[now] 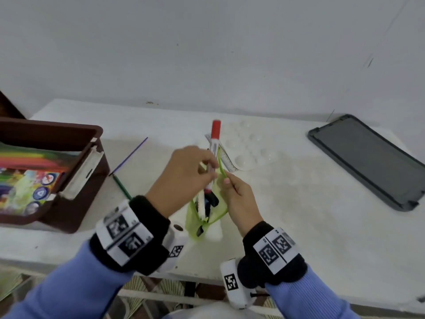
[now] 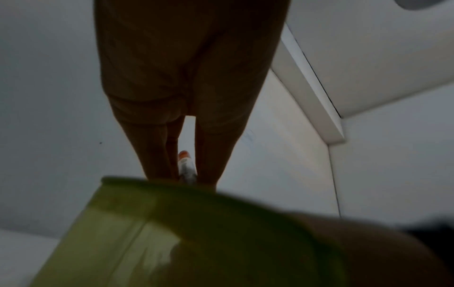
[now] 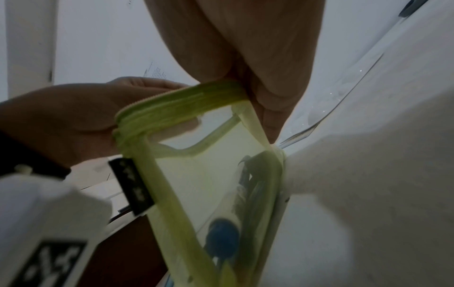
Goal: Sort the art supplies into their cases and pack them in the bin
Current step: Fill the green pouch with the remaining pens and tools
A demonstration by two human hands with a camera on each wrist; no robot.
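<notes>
Translucent green mesh pouch [image 1: 208, 217], glossy brown plastic bin [image 1: 92, 162], matt white table [image 1: 299, 215]

White table [image 1: 299, 203] against a pale wall

On it sit a brown bin [image 1: 76, 143], a purple stick [image 1: 131, 155], a green pencil [image 1: 122, 187], a clear palette [image 1: 250, 153] and a dark tray [image 1: 368, 160].

green mesh pouch [image 1: 208, 217] held upright, mouth open, red-capped marker [image 1: 215, 137] sticking out.
</notes>
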